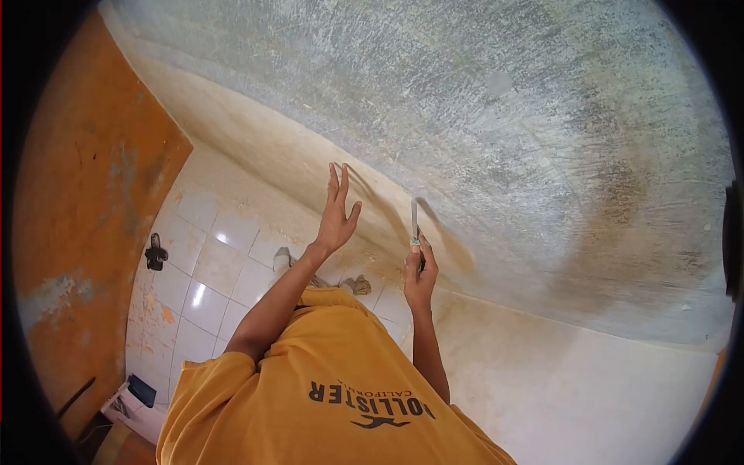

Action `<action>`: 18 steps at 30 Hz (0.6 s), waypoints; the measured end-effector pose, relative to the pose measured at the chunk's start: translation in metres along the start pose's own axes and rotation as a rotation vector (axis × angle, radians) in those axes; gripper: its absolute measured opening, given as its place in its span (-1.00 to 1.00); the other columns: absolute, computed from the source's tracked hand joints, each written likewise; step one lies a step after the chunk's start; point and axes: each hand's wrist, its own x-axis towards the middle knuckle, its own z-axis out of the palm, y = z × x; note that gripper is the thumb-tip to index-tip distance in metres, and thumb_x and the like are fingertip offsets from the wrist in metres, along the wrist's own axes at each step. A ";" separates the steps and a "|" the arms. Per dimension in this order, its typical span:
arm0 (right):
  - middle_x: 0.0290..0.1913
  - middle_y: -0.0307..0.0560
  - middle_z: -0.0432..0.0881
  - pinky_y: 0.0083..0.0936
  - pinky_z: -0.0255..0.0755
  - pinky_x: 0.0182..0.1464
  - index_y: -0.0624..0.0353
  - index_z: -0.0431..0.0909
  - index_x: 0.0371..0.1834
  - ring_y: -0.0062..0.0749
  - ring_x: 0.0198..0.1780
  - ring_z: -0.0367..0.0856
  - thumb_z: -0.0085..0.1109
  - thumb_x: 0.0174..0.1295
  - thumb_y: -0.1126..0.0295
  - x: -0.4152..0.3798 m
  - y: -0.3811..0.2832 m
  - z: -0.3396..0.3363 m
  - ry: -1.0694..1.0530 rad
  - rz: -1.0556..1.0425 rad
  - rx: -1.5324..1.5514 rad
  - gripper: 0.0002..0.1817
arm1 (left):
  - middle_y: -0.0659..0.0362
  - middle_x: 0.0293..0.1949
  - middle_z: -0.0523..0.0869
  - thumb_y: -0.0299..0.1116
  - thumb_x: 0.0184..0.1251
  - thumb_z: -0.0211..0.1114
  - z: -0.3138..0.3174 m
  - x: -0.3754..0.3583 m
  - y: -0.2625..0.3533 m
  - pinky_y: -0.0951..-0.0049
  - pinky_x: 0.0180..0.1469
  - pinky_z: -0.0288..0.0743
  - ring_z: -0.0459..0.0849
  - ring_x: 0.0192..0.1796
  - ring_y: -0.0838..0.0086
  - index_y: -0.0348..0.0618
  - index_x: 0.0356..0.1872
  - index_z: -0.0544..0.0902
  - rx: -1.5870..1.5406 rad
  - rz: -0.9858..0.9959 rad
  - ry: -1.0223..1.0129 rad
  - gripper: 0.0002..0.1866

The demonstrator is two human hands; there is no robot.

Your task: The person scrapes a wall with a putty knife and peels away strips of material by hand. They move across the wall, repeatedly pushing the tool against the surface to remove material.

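My right hand [420,275] is wrapped round the handle of a scraper [415,221], which has a narrow grey blade and a bit of green at its base. The blade points up toward the wall, its tip close to the lower edge of the rough grey-blue painted area [496,132]. Left of it, my left hand [338,222] is raised with fingers stretched out and nothing in it. Those fingertips overlap the smooth cream band [271,132] of the wall, and both hands cast shadows there.
An orange wall [85,147] with peeled patches rises at the left. White floor tiles [205,271] carry loose flakes and a small black object [156,253]. A dark blue item [142,390] lies at the lower left. My feet show below the wall.
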 end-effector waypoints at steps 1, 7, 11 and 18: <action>-0.40 -0.41 0.36 -0.68 0.18 -0.42 0.28 0.47 0.40 -0.76 -0.45 0.25 0.00 0.60 0.32 0.003 -0.005 -0.001 -0.018 -0.003 -0.002 -0.58 | -0.23 0.65 -0.34 -0.52 0.43 0.20 0.002 -0.001 0.001 -0.05 0.61 -0.02 -0.19 0.63 -0.34 0.03 0.68 -0.23 0.000 0.002 0.007 -0.04; 0.06 -0.08 0.68 -0.55 0.45 0.01 0.30 0.48 0.40 -0.54 -0.10 0.53 -0.02 0.60 0.33 0.012 -0.006 0.001 -0.010 -0.015 -0.064 -0.58 | -0.24 0.65 -0.32 -0.50 0.43 0.21 0.008 -0.009 -0.001 -0.04 0.61 -0.02 -0.17 0.62 -0.34 0.02 0.68 -0.21 0.008 0.019 0.013 -0.05; 0.19 0.03 0.67 -0.53 0.43 0.11 0.31 0.49 0.39 -0.53 0.06 0.55 -0.03 0.61 0.31 0.017 -0.007 -0.002 -0.061 0.004 -0.109 -0.58 | -0.23 0.65 -0.32 -0.50 0.43 0.22 0.006 -0.008 -0.001 -0.03 0.61 -0.01 -0.15 0.63 -0.33 0.01 0.68 -0.20 0.005 0.019 0.000 -0.05; 0.10 0.06 0.72 -0.53 0.44 0.15 0.26 0.50 0.39 -0.50 0.06 0.62 -0.03 0.61 0.30 0.020 -0.030 0.003 -0.070 0.072 -0.176 -0.59 | -0.20 0.66 -0.35 -0.54 0.43 0.21 -0.001 -0.001 -0.001 0.04 0.58 0.10 -0.17 0.65 -0.21 0.02 0.68 -0.19 0.055 0.053 -0.029 -0.05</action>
